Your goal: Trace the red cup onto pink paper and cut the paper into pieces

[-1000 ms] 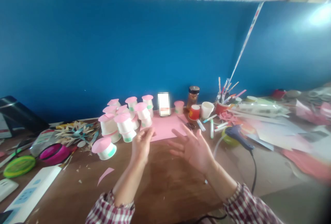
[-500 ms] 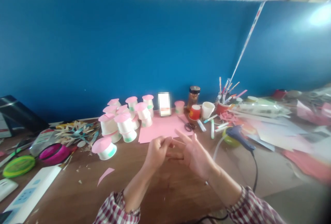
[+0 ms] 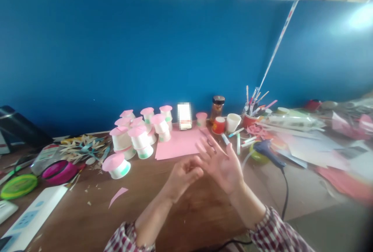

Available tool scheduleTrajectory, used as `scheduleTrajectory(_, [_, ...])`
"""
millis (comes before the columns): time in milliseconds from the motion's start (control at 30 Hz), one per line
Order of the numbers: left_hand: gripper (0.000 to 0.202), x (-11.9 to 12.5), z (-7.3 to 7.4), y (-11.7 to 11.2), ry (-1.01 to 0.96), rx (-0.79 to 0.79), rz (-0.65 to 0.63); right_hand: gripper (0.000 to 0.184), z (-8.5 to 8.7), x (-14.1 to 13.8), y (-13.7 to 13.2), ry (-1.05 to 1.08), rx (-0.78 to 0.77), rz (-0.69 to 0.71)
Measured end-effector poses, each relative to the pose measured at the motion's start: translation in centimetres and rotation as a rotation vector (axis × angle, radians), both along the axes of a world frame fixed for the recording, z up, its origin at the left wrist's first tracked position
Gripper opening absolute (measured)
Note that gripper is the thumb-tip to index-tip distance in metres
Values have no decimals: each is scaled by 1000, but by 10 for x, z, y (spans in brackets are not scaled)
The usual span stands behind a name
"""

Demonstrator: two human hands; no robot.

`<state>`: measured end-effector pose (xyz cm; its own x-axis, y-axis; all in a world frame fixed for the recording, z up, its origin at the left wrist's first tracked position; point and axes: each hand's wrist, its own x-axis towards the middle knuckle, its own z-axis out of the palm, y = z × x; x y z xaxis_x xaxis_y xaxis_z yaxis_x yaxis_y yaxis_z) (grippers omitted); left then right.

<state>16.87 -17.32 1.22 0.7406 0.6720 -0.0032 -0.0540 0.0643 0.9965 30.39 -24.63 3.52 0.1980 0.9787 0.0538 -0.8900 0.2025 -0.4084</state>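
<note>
My right hand (image 3: 223,164) is raised over the front of the table, palm up, its fingers spread and nothing in it. Beside it, my left hand (image 3: 183,178) has loosely curled fingers, with the thumb apart from them; nothing shows in it. The left fingertips are close to the right fingers, and I cannot tell whether they touch. Behind both hands lies pink paper (image 3: 175,147). Scissors (image 3: 211,141) rest on it, partly hidden by the right fingers. To the left stand several white paper cups (image 3: 144,152) with pink paper discs on top, many of them stacked.
A glue gun (image 3: 268,153) with a cable lies at right, near markers (image 3: 238,143), a red cup (image 3: 218,126), a white cup (image 3: 233,123) and a lidded jar (image 3: 218,108). A power strip (image 3: 37,213) and a pink paper scrap (image 3: 118,196) are at left. Loose paper covers the far right.
My hands have drawn apart from a closer contact, where the left fingers pinched at the right ones. The right palm has turned further up. A person's head top now shows above the partition.
</note>
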Motion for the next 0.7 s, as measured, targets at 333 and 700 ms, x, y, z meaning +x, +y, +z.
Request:
scheduleTrajectory(333, [22, 7, -7, -17, 50, -4, 169, 50, -7, -13, 3, -14, -9, -25])
scheduleTrajectory(700, [42, 17, -21, -11, 239, 70, 327, 51, -21, -40, 4, -238, -20, -173])
